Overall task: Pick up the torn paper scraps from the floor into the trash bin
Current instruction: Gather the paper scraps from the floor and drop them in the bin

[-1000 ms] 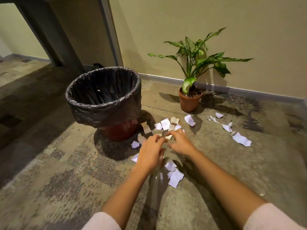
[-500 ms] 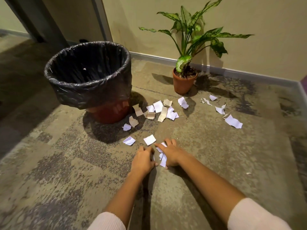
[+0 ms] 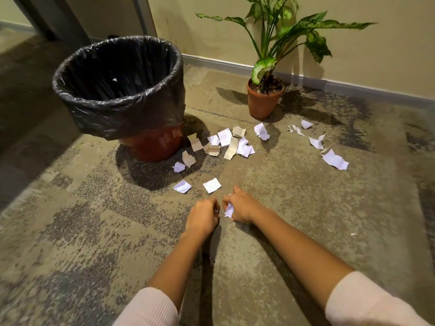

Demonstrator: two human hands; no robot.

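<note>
Clock bearings taken from the hands, 12 toward the wall.

- Floor: mottled grey-brown carpet, meeting a beige wall at 12.
- Trash bin: at 10 o'clock, upright on the floor. Red-brown tub with a black liner folded over its rim. One tiny white fleck shows inside.
- Potted plant: at 1 o'clock, terracotta pot near the wall, with long speckled leaves.
- Forearms bare, pale pink sleeves at 6.
- Main scatter of scraps: at 12, white and tan pieces on the floor between bin and pot, the nearest just beside the bin's base.
- Second scatter: at 2 o'clock, white pieces well apart from the hands.
- Right hand: low over the floor, fingers curled round a crumpled white wad.
- Left hand: just beside the right, fingers tucked under in a fist. Whether it encloses anything cannot be told.
- Two loose white scraps at 11, near the hands.
- One sliver at 4 o'clock.
</note>
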